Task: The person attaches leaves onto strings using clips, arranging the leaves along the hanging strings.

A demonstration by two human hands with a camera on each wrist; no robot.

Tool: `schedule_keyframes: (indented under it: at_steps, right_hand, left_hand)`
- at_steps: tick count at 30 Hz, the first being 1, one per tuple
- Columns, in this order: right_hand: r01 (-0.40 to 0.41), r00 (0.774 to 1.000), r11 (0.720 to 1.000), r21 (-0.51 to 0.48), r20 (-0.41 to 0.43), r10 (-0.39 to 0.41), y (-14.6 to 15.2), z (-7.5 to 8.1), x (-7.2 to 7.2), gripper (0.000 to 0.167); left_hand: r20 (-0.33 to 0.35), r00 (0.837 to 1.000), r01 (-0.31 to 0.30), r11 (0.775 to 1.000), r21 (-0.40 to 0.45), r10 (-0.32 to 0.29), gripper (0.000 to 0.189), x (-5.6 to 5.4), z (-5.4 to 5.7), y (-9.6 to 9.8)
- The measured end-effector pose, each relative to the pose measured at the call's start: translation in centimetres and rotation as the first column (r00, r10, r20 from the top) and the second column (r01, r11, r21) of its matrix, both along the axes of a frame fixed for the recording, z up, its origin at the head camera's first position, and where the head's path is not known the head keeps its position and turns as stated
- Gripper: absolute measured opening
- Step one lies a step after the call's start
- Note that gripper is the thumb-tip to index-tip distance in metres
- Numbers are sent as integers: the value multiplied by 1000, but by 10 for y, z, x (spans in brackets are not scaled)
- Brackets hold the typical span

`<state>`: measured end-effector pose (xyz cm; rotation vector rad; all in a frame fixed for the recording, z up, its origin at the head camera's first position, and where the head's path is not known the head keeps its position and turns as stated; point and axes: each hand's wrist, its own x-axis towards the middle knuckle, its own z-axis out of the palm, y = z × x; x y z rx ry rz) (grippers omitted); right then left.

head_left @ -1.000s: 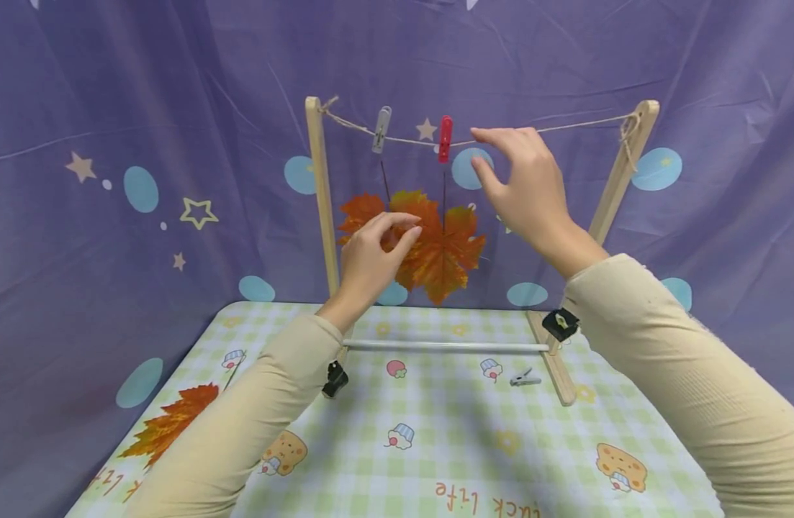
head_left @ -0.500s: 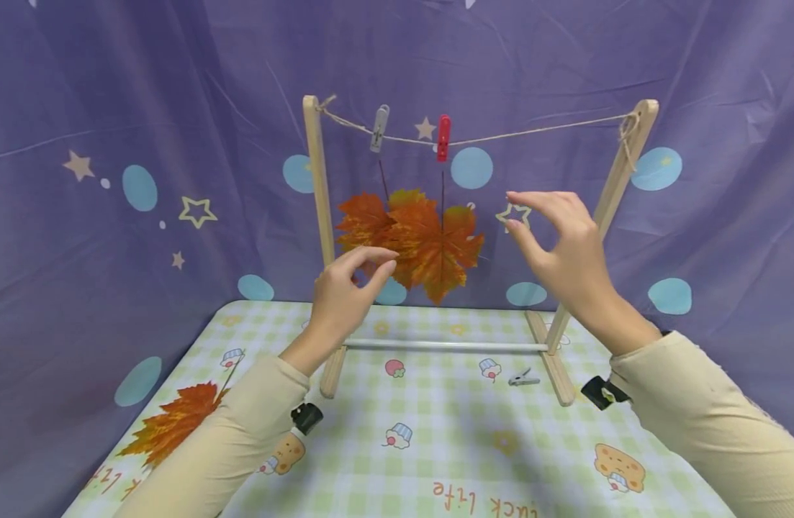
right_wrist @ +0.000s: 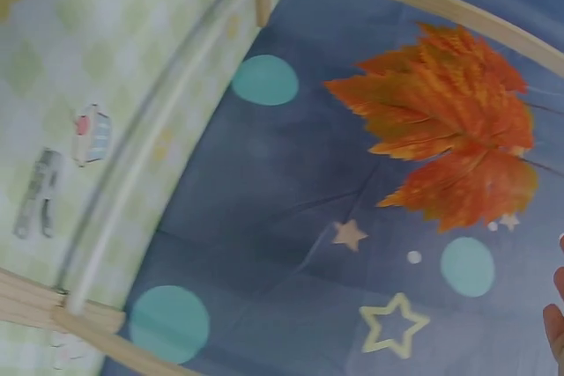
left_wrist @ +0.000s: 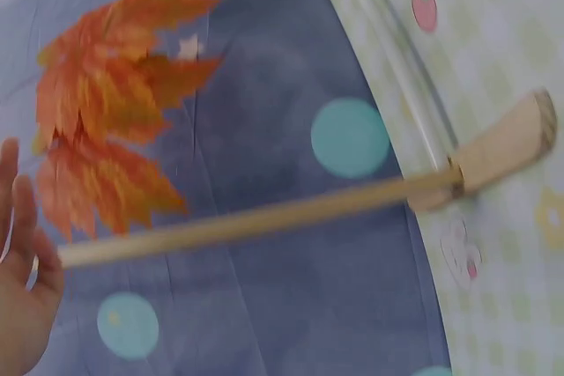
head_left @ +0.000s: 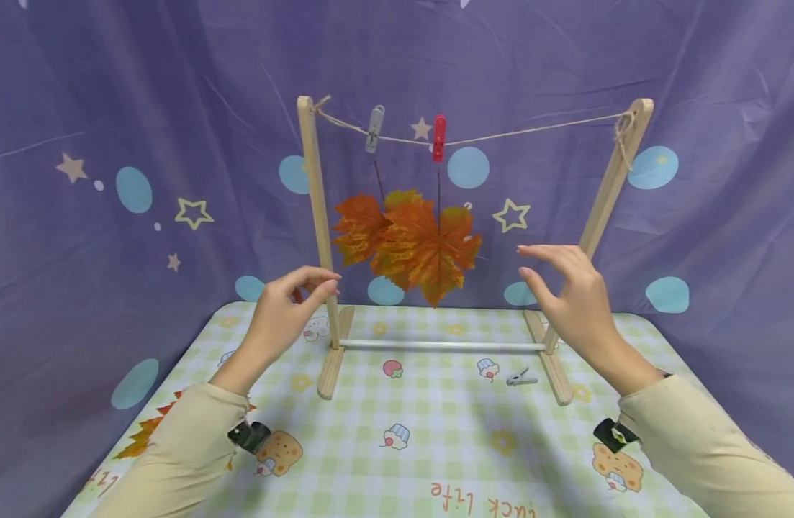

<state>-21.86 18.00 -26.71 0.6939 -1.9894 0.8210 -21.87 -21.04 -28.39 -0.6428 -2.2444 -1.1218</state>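
Note:
My left hand (head_left: pixel 286 316) hovers in front of the rack's left post, thumb and fingertips close together, holding nothing. On the other side, my right hand (head_left: pixel 574 302) hangs in the air before the right post, fingers loosely bent and apart from the thumb. Between the hands, two orange maple leaves dangle from a string (head_left: pixel 526 132). A grey clothespin (head_left: pixel 374 129) is on the string above the left leaf (head_left: pixel 358 226), and a red clothespin (head_left: pixel 438 138) above the right leaf (head_left: pixel 438 252). The right leaf overlaps the left one.
The wooden rack (head_left: pixel 607 194) stands on a checked tablecloth (head_left: pixel 345 446), with a white bar (head_left: pixel 442 346) across its base. Near its right foot lies another grey clothespin (head_left: pixel 521 378). A third maple leaf (head_left: pixel 140 437) lies at left, partly behind my sleeve. A purple curtain (head_left: pixel 228 86) hangs behind.
Both hands have come down from the hanging leaves and string and moved apart, the left one leftward, the right one rightward. The hanging leaves and clothespins stay in place.

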Motion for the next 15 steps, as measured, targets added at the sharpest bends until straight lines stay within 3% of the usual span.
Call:
schedule_keyframes:
  at_steps: [3, 7, 15]
  right_hand:
    - [-20, 1000, 1000, 0, 10, 20, 4, -9, 1, 32]
    - [-41, 999, 999, 0, 34, 41, 8, -21, 2, 34]
    - [-60, 995, 998, 3, 77, 59, 17, -44, 2, 36]
  left_hand:
    - [98, 995, -9, 997, -71, 16, 19, 5, -1, -17]
    - [210, 977, -15, 991, -132, 43, 26, 11, -3, -37]
    - [274, 957, -49, 984, -174, 96, 27, 12, -19, -61]
